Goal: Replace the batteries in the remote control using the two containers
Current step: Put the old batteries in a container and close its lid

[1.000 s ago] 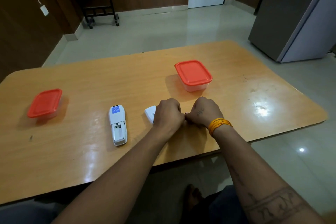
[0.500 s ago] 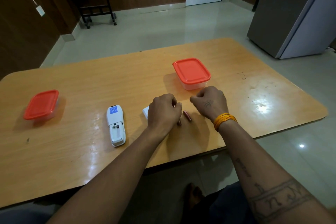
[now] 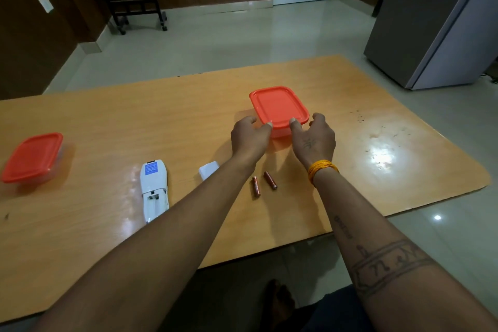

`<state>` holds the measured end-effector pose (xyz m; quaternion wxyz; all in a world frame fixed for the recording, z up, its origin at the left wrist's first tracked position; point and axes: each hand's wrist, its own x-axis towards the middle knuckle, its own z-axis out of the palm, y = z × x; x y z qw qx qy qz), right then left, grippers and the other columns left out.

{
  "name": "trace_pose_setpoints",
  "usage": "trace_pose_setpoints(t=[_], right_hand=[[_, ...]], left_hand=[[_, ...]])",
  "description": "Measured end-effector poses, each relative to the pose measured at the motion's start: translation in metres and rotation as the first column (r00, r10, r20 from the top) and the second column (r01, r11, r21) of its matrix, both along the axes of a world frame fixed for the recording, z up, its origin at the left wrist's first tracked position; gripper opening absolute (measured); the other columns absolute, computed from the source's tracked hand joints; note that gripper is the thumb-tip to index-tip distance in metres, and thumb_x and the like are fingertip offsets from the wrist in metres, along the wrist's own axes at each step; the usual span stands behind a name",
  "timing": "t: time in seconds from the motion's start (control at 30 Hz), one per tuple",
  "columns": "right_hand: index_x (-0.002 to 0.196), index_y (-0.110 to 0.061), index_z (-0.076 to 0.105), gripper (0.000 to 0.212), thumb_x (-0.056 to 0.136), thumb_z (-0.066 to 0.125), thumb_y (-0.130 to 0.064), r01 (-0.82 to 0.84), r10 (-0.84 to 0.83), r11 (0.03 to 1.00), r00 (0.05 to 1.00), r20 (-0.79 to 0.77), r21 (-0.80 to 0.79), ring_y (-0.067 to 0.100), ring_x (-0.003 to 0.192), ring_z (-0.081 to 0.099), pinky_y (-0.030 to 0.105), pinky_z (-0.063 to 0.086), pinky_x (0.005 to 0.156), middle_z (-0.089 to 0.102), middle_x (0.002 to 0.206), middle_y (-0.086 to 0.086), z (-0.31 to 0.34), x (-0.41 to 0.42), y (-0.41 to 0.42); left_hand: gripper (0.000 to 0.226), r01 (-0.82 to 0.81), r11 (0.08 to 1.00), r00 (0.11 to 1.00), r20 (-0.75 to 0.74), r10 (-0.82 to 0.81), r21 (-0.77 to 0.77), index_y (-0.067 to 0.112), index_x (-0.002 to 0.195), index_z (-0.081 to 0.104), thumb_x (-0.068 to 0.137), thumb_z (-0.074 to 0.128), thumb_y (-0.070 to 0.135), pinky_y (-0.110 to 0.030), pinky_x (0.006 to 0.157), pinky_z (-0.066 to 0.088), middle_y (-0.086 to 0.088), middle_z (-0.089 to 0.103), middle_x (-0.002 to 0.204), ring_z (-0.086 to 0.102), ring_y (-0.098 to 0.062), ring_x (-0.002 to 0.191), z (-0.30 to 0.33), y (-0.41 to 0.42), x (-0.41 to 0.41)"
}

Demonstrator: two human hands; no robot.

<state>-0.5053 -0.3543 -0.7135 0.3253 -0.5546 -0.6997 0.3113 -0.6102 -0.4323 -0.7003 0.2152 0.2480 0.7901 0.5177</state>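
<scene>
Single head view, looking forward and down

The camera sits above the near edge of the worktop (image 3: 350, 197), close to it, facing across it toward the far wall; floor lies beyond the worktop, forearms entering from below the frame.

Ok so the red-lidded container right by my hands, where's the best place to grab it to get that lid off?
Take the lid by its near corners, coming from your own side. The rim overhangs the clear tub there, and your left hand and right hand already flank that near edge. Probably steady the tub with one hand and peel a corner upward with the other.
</scene>
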Motion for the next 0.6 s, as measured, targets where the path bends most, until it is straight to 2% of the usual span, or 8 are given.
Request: trace_pose_setpoints(t=[0.07, 0.13, 0.23, 0.33, 0.4, 0.5, 0.6], right_hand=[[0.125, -0.002, 0.063, 0.054, 0.100, 0.059, -0.050, 0.010, -0.011, 0.999, 1.000, 0.014, 0.035, 0.040, 0.112, 0.064, 0.042, 0.051, 0.089, 0.070, 0.120, 0.018, -0.002, -0.004, 0.005], [0.119, -0.005, 0.067, 0.050, 0.100, 0.059, -0.050, 0.027, -0.027, 0.999, 1.000, -0.002, 0.035, 0.036, 0.109, 0.065, 0.040, 0.050, 0.087, 0.072, 0.115, 0.015, -0.004, -0.007, 0.008], [0.115, -0.008, 0.065, 0.039, 0.100, 0.061, -0.044, 0.087, -0.091, 0.995, 0.990, -0.104, -0.038, 0.032, 0.103, 0.065, 0.036, 0.048, 0.084, 0.069, 0.106, 0.010, -0.004, -0.009, 0.008], [0.112, -0.008, 0.060, 0.027, 0.099, 0.060, -0.032, 0.131, -0.158, 0.984, 0.955, -0.249, -0.122, 0.031, 0.094, 0.063, 0.035, 0.047, 0.078, 0.061, 0.095, 0.003, 0.001, -0.010, 0.006], [0.109, -0.009, 0.059, 0.021, 0.098, 0.057, -0.026, 0.134, -0.180, 0.978, 0.932, -0.316, -0.162, 0.033, 0.091, 0.064, 0.039, 0.051, 0.076, 0.060, 0.092, 0.002, 0.006, -0.011, 0.003], [0.105, -0.016, 0.060, 0.020, 0.093, 0.052, -0.031, 0.102, -0.165, 0.979, 0.909, -0.383, -0.179, 0.033, 0.090, 0.067, 0.052, 0.060, 0.080, 0.062, 0.089, -0.002, 0.015, -0.008, -0.004], [0.101, -0.028, 0.060, 0.016, 0.093, 0.050, -0.037, 0.027, -0.094, 0.985, 0.912, -0.399, -0.170, 0.032, 0.089, 0.070, 0.057, 0.063, 0.077, 0.064, 0.089, -0.008, 0.022, -0.006, -0.011]], left_hand=[[0.038, -0.006, 1.000, 1.000, 0.029, 0.005, 0.017, 0.017, 0.129, 0.073, 0.094, 0.069, 0.032, -0.036, 0.094, 0.058, -0.003, 0.074, 0.124, 0.069, -0.026, 0.117, -0.001, 0.009, -0.002], [0.018, -0.023, 0.999, 0.998, 0.063, 0.021, 0.033, 0.023, 0.107, 0.076, 0.093, 0.067, 0.030, -0.040, 0.090, 0.061, 0.001, 0.076, 0.106, 0.072, -0.024, 0.101, -0.002, 0.015, -0.004], [0.006, -0.048, 0.996, 0.990, 0.136, 0.037, 0.080, 0.029, 0.094, 0.073, 0.091, 0.068, 0.030, -0.044, 0.090, 0.063, 0.003, 0.077, 0.099, 0.072, -0.021, 0.094, -0.003, 0.016, -0.005], [0.019, -0.051, 0.991, 0.987, 0.159, 0.031, 0.122, 0.024, 0.102, 0.081, 0.087, 0.071, 0.030, -0.043, 0.090, 0.063, 0.006, 0.080, 0.098, 0.074, -0.017, 0.094, -0.003, 0.008, -0.002], [0.020, -0.040, 0.988, 0.989, 0.144, 0.018, 0.151, 0.024, 0.107, 0.080, 0.089, 0.071, 0.029, -0.044, 0.091, 0.063, 0.005, 0.079, 0.100, 0.075, -0.017, 0.096, 0.000, -0.001, -0.002], [0.026, 0.006, 0.986, 0.992, 0.121, -0.026, 0.169, 0.016, 0.121, 0.076, 0.096, 0.071, 0.019, -0.043, 0.089, 0.065, 0.000, 0.078, 0.109, 0.075, -0.016, 0.098, 0.005, -0.025, -0.009], [0.044, 0.074, 0.988, 0.997, -0.024, -0.072, 0.134, 0.012, 0.136, 0.070, 0.092, 0.076, 0.011, -0.040, 0.093, 0.064, -0.002, 0.074, 0.128, 0.073, -0.011, 0.104, 0.014, -0.065, -0.028]])
